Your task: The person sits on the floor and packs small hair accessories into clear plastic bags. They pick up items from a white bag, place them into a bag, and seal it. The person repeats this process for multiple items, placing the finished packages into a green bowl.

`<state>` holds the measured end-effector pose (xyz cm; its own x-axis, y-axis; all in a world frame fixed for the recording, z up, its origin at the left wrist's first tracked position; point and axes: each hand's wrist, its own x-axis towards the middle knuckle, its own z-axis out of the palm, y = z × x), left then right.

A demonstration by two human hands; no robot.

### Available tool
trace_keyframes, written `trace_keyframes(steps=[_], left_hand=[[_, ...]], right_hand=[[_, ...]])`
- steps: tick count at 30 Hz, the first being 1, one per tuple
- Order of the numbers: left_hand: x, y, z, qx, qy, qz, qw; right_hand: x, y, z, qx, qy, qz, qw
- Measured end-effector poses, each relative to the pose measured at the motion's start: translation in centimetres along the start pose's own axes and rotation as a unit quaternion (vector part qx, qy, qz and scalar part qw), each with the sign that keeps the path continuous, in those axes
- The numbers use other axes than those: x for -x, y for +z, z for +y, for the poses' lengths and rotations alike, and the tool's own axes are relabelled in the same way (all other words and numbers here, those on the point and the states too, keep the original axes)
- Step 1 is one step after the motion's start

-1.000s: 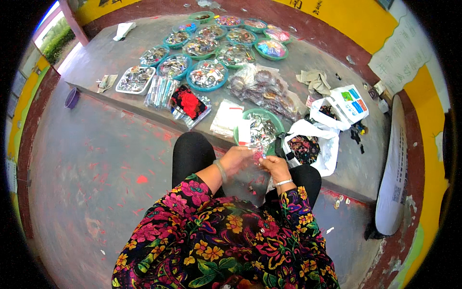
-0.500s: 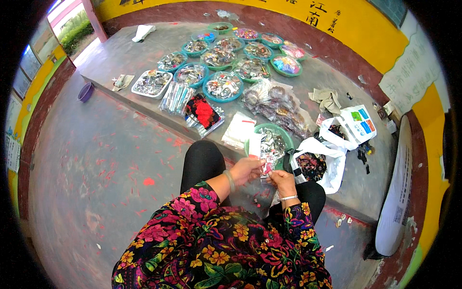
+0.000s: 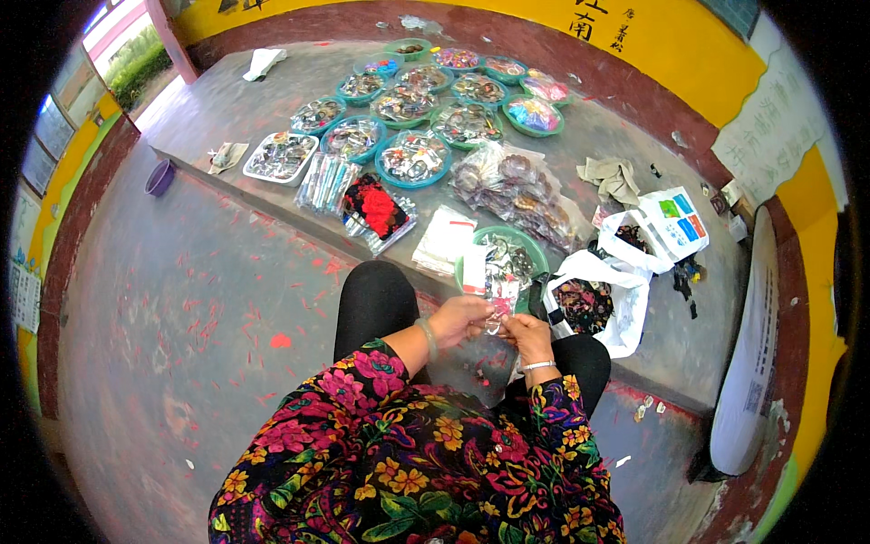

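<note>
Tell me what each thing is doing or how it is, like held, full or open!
Left hand: pinching the small packet
Right hand: pinching the small packet
Small packet: held up between both hands
Green basin by the hands: in use, packets inside
White tray: filled
Nearest white bag: open
Tan cloth: crumpled
Purple bowl: on the floor

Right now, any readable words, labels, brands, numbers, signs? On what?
Yellow wall: large dark characters, not copied here.
Pale patch at right: faint characters, too blurred.
Long white board: print too small.
White bag with coloured blocks: too small.
White sheet at far left: too small.
Held packet: too small to tell.
</note>
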<state>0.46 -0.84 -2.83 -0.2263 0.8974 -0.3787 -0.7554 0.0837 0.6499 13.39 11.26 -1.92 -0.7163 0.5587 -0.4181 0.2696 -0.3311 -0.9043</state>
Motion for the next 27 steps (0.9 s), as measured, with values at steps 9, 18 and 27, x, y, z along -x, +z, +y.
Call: trace_keyframes(steps=[9,18,27], left_hand=[[-0.3,0.5,-0.1,0.02,0.024,0.09,0.995],[-2.9,-3.3,-2.8,-0.026,0.027,0.189,0.981],[-3.7,-1.8,-2.4,-0.027,-0.038,0.201,0.978]], right_hand=[[0.4,-0.8,0.2,0.421,-0.133,-0.018,0.897],[2.6,0.2,-0.4,0.568,-0.194,-0.156,0.784],[3.1,-0.2,-1.2,0.591,-0.167,-0.175,0.77]])
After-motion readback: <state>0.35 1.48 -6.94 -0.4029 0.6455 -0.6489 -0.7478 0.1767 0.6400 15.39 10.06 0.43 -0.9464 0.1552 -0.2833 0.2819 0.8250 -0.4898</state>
